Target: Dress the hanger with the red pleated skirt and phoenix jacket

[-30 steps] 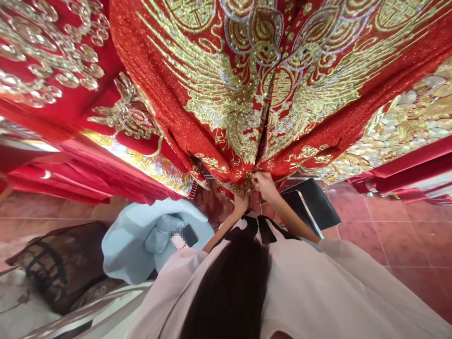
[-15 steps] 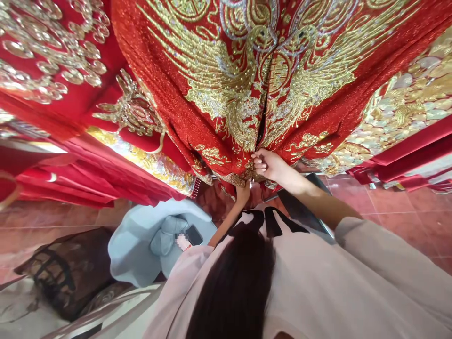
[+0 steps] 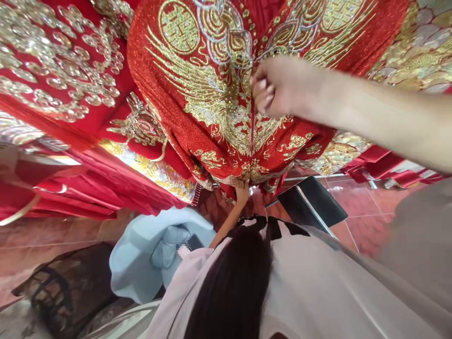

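A red jacket (image 3: 197, 141) with gold and silver embroidery hangs in front of me, its front edges meeting along a centre zipper (image 3: 252, 134). My right hand (image 3: 273, 89) is closed at the upper part of this zipper, fingers curled in a pinch; the pull itself is hidden in them. Below the hand the front is drawn together, and above it the neckline spreads apart. Lower down, my left hand (image 3: 242, 192) grips the jacket's gold-trimmed hem at the centre, its fingers partly covered by the cloth.
Other red garments hang on both sides, one with clear jewelled trim (image 3: 70, 61), another with gold sequins (image 3: 420, 61). A pale blue chair (image 3: 132, 259) stands at lower left with a phone (image 3: 195, 243) on it. A black flat object (image 3: 314, 202) is above the tiled floor at right.
My right hand has risen from near the hem to the upper chest along the zipper, and the gap below it has closed. My left hand stays at the hem.
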`<action>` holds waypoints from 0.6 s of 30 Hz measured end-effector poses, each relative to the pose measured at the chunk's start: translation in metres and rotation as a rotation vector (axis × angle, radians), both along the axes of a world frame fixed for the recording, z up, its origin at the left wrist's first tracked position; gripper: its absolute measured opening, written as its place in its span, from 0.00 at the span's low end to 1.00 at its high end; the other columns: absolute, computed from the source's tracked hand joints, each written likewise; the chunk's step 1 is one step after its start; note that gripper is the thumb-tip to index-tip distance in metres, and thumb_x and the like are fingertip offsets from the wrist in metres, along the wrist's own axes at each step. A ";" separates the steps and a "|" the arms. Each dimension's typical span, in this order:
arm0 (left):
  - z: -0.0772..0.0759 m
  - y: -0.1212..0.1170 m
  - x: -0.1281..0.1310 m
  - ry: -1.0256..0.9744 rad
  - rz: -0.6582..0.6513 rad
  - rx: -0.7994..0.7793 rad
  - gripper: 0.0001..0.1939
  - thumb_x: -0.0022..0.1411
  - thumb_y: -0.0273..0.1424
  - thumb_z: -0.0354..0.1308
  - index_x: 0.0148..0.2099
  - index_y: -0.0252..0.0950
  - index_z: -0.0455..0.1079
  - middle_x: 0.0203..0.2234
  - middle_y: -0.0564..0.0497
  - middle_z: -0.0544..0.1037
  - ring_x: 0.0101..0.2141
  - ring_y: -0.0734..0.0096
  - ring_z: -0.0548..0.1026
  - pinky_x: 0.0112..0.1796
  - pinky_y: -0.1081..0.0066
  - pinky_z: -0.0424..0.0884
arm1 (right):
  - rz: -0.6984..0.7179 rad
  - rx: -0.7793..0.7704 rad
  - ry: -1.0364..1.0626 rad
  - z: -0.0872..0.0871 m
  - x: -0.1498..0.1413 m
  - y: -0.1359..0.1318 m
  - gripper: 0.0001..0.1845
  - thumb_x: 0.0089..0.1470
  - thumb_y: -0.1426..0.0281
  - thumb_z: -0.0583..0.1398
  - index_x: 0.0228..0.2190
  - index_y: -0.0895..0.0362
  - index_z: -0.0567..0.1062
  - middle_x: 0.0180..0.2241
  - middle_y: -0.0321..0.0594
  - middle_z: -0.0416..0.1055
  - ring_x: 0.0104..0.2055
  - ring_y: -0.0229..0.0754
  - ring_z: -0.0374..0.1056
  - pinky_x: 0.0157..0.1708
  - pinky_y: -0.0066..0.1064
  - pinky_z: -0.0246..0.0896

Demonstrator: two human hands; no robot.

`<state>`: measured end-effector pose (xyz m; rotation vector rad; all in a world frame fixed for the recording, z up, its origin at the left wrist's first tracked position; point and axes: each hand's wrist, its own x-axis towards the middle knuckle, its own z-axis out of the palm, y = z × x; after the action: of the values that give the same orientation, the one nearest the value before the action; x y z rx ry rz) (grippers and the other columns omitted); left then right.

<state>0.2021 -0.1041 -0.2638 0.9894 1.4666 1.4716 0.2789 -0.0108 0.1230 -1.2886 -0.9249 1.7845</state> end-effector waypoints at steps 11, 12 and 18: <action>0.006 -0.002 0.000 -0.074 -0.023 0.018 0.25 0.52 0.43 0.63 0.48 0.34 0.70 0.51 0.41 0.73 0.57 0.58 0.65 0.61 0.59 0.52 | 0.110 0.131 0.121 0.015 0.026 -0.038 0.21 0.55 0.75 0.31 0.16 0.62 0.51 0.12 0.24 0.43 0.11 0.15 0.47 0.17 0.16 0.28; 0.005 -0.003 -0.001 -0.085 -0.017 0.013 0.25 0.52 0.44 0.64 0.47 0.33 0.70 0.51 0.41 0.73 0.57 0.58 0.66 0.61 0.58 0.52 | 0.120 0.148 0.150 0.007 0.025 -0.037 0.21 0.57 0.74 0.33 0.17 0.61 0.53 0.12 0.24 0.43 0.10 0.16 0.44 0.16 0.15 0.29; 0.000 -0.003 -0.013 -0.134 -0.012 -0.006 0.29 0.48 0.47 0.66 0.46 0.32 0.70 0.48 0.41 0.74 0.55 0.58 0.67 0.61 0.60 0.52 | -0.003 0.599 0.112 -0.073 0.013 -0.021 0.17 0.61 0.72 0.48 0.21 0.59 0.63 0.12 0.24 0.50 0.12 0.24 0.44 0.15 0.19 0.39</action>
<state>0.1887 -0.1067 -0.2641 0.8774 1.3664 1.4943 0.2923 -0.0317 0.0496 -0.7969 -1.2644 1.3994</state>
